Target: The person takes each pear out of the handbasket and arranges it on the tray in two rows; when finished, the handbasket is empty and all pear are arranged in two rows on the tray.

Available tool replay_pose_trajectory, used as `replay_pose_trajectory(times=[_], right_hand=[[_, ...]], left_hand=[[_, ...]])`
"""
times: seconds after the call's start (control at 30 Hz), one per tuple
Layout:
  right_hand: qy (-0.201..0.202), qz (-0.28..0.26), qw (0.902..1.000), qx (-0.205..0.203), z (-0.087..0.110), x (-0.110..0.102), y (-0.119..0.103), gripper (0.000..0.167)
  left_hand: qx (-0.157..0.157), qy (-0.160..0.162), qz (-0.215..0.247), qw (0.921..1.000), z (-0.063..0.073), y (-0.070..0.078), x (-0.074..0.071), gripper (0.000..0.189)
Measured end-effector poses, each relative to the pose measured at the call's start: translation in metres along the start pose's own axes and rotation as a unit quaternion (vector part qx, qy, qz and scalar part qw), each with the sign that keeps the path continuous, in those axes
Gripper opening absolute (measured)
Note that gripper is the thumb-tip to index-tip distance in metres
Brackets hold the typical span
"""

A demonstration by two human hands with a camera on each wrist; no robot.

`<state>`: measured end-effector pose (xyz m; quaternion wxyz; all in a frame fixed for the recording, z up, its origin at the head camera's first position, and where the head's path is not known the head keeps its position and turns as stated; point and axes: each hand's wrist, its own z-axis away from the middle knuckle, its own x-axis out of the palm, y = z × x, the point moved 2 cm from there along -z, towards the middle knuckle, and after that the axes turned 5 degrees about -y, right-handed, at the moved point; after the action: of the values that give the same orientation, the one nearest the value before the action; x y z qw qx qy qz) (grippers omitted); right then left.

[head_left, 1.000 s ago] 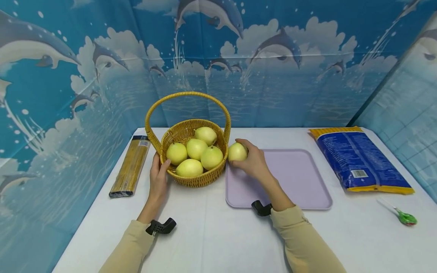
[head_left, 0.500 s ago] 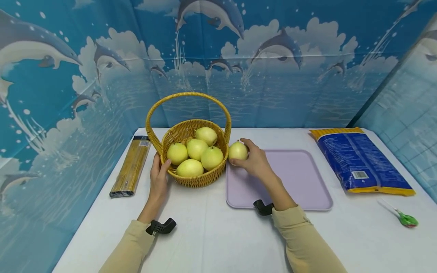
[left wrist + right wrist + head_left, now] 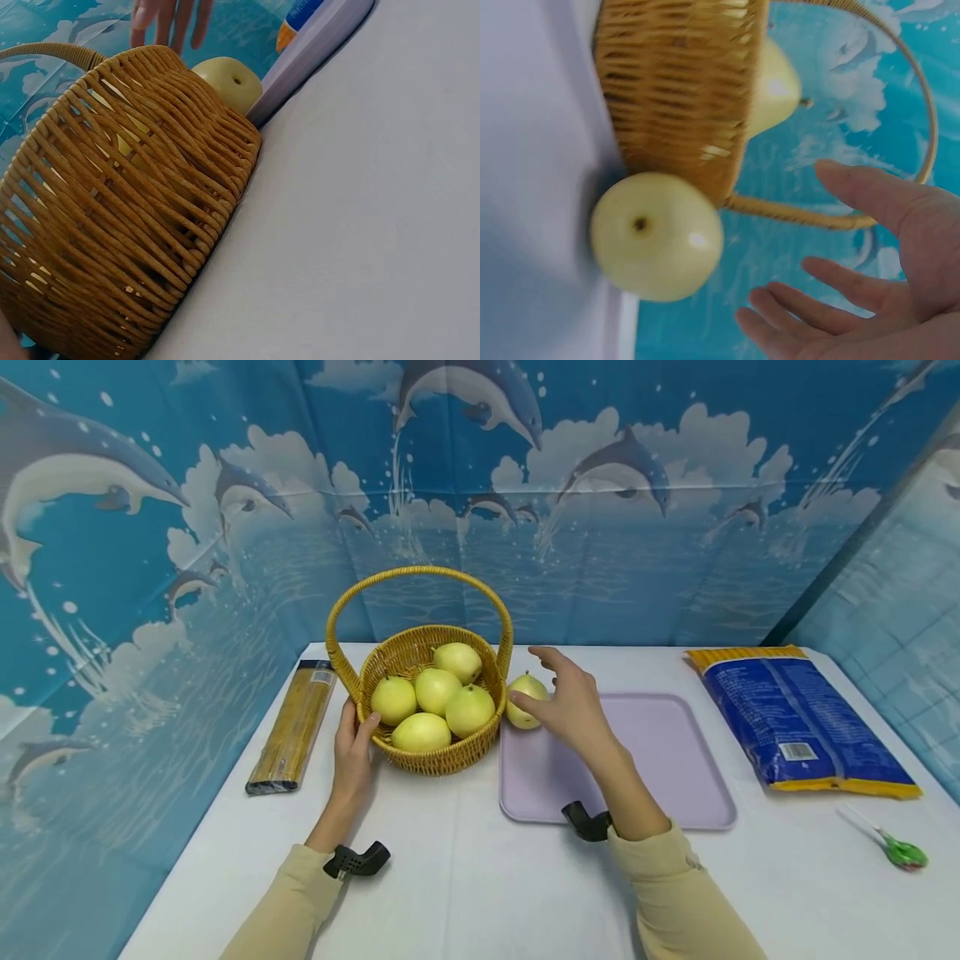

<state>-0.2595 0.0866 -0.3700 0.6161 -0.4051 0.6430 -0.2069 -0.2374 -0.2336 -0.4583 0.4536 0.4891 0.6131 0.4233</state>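
Observation:
A golden wicker basket (image 3: 438, 762) with a tall hoop handle holds several pale yellow-green pears (image 3: 437, 691). My left hand (image 3: 350, 764) grips its left rim, thumb over the edge and fingers along the outside wall. One more pear (image 3: 528, 684) sits on the left back corner of a lilac tray (image 3: 660, 768), right beside the basket. Close over that pear is my right hand (image 3: 579, 710), its fingers spread and holding nothing. In the right wrist view a gap shows between the spread fingers (image 3: 840, 285) and the pear (image 3: 660, 244).
To the left of the basket lies a pack of dry spaghetti (image 3: 294, 727). A blue and yellow bag (image 3: 806, 722) lies at the back right, with a green-wrapped lollipop (image 3: 902, 853) in front. A dolphin-print curtain (image 3: 450, 527) borders the white table (image 3: 450, 868).
My right hand has let go of the pear, opening its fingers and lifting slightly to the right. The pear stays on the tray. My left hand keeps its hold on the basket.

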Motion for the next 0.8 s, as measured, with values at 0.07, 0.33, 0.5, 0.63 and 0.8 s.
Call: replay_pose_trajectory(times=[0.07, 0.33, 0.5, 0.63, 0.8], right_hand=[[-0.006, -0.015, 0.9998, -0.009, 0.002, 0.001, -0.007, 0.073], [-0.039, -0.085, 0.9952, -0.027, 0.004, 0.012, -0.02, 0.068], [-0.065, -0.101, 0.9919, -0.04, 0.003, 0.029, -0.02, 0.063], [-0.076, -0.117, 0.9891, -0.048, 0.002, 0.041, -0.022, 0.066], [-0.116, -0.077, 0.9895, -0.04, -0.007, 0.046, -0.025, 0.074]], left_hand=[[-0.012, 0.0, 0.002, 0.9999, 0.002, 0.005, 0.0, 0.061], [0.0, 0.008, -0.005, 1.0, -0.006, -0.022, -0.003, 0.06], [0.009, 0.011, -0.015, 0.9998, -0.005, -0.022, -0.004, 0.059], [0.016, 0.014, -0.008, 0.9997, -0.006, -0.023, -0.005, 0.058], [0.022, 0.015, 0.004, 0.9996, -0.008, -0.022, -0.004, 0.057]])
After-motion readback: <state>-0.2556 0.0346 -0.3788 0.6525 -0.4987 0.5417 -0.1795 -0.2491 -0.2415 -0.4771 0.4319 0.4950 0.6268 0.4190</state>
